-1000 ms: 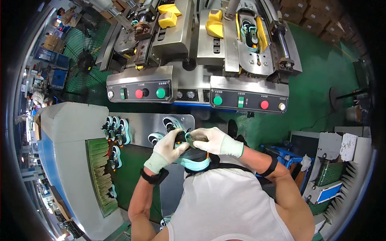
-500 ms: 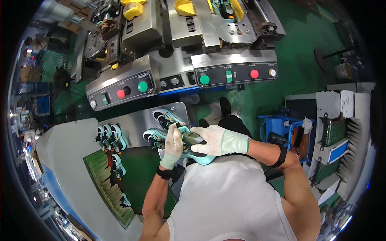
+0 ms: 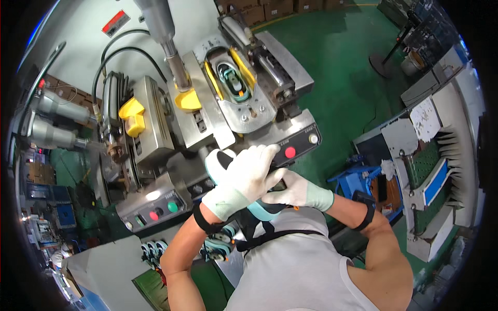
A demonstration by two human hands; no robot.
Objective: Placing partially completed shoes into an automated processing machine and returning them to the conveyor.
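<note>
Both gloved hands are on a teal, white and black sports shoe in front of the press machine's control panel. My left hand lies across the top of it, fingers reaching toward the panel. My right hand grips from the right, its thumb near the left hand's fingers. A pale-rimmed part with a dark middle shows left of the left hand; the gloves hide most of the rest. Beyond the hands, another shoe sits in the machine's metal holder, between yellow side pads.
Red button and green button are on the panels close to the hands. Several shoes rest by the conveyor below my left arm. A blue cart and a brush-edged machine stand at right.
My view has swung toward the press. Both hands have carried the shoe away from the conveyor side to the panel, and my left hand now lies over its top.
</note>
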